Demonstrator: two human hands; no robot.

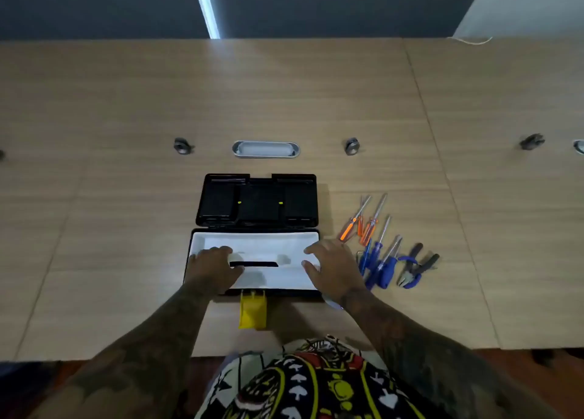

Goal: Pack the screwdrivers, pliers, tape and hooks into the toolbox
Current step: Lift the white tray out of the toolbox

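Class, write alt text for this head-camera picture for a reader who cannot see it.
Both hands, left and right, rest on the white tray of an open black toolbox on a wooden table. Screwdrivers and pliers lie to its right.

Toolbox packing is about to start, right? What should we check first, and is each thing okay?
1. Toolbox lid open: ok, it lies folded back.
2. White tray free to take tools: ok, nothing lies in it.
3. Left hand and right hand free: ok, both rest on the tray and hold nothing.
4. Screwdrivers within reach: ok, orange screwdrivers and blue screwdrivers lie right of the box.
5. Pliers ready: ok, beside the screwdrivers.
6. Tape and hooks present: cannot tell, none visible.
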